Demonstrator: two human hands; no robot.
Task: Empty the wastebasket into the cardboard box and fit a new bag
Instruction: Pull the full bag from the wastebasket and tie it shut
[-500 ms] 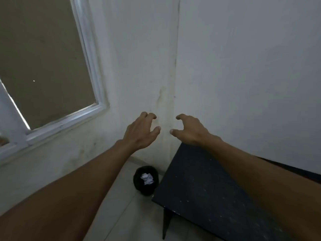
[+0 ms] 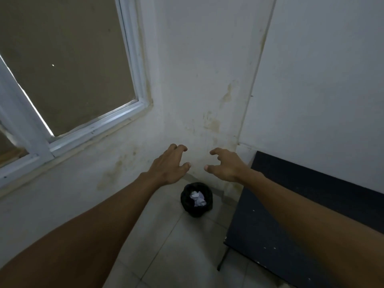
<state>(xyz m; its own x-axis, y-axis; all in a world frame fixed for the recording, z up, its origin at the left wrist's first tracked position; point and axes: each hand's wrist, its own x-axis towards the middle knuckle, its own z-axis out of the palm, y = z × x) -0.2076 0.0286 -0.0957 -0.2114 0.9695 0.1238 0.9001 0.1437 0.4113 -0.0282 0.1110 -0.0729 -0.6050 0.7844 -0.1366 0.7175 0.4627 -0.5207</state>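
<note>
Down on the pale tiled floor (image 2: 166,242) I can see the small round wastebasket lined with a black plastic bag (image 2: 196,199), standing in the corner where the two stained white walls meet. Crumpled white paper (image 2: 197,198) lies inside it, showing through the open mouth. The basket sits just beside the near corner of a dark, speckled flat-topped table (image 2: 268,235), which runs along the right-hand wall; one thin black leg (image 2: 223,259) of it drops to the tiles. I cannot find the cardboard box anywhere in this view.

Both of my bare arms reach forward, up and over the basket, neither touching it. My left hand (image 2: 168,165) hangs in the air above and a little left of the basket, back of the hand toward the camera, fingers spread and hooked like a claw, thumb pointing toward the other hand; it grasps nothing. My right hand (image 2: 226,165) mirrors it above and to the right, near the table's far end, fingers likewise bent and parted, thumb pointing left, empty as well. A clear gap separates the two thumbs.

At upper left a white-framed window (image 2: 93,125) with a dull brown pane is set into the left wall.
</note>
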